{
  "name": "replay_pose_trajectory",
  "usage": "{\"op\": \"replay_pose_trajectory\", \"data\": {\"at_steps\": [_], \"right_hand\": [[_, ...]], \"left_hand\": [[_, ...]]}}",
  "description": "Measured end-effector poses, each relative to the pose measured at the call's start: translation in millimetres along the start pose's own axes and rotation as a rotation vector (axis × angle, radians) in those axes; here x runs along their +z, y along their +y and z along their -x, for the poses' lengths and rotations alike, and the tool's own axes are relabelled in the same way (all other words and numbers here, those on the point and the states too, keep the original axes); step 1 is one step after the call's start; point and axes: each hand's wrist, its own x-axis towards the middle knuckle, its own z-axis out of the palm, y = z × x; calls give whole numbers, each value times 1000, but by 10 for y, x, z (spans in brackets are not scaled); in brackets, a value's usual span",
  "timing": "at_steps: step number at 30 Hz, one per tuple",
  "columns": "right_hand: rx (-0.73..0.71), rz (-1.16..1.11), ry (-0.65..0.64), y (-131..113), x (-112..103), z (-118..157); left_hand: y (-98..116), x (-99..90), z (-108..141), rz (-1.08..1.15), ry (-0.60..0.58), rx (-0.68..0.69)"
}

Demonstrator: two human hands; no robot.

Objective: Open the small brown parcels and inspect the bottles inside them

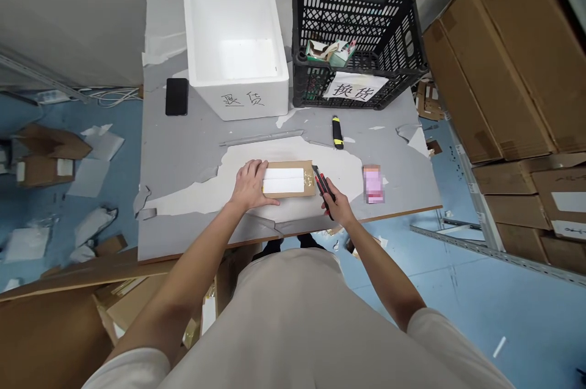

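A small cardboard box point(288, 179) with a white label and clear tape at its right end lies on the worn grey and white tabletop. My left hand point(251, 186) holds the box at its left end, thumb along the near edge and fingers over the far corner. In my right hand point(337, 202) is a red and black utility knife point(323, 185), its tip at the taped right end of the box; whether it touches the tape is too small to tell.
Behind stand a white foam box point(238, 96) and a black crate point(352, 65) holding small packets. A phone point(176, 96), a black and yellow cutter point(337, 132) and a pink item point(374, 184) lie on the table point(178, 154). Cartons point(499, 71) are stacked at right.
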Motion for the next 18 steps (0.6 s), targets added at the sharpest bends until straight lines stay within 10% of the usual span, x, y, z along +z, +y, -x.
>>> {"op": "replay_pose_trajectory", "data": {"at_steps": [18], "right_hand": [[-35, 47, -23, 17, -88, 66]], "left_hand": [[-44, 46, -3, 82, 21, 27]]}}
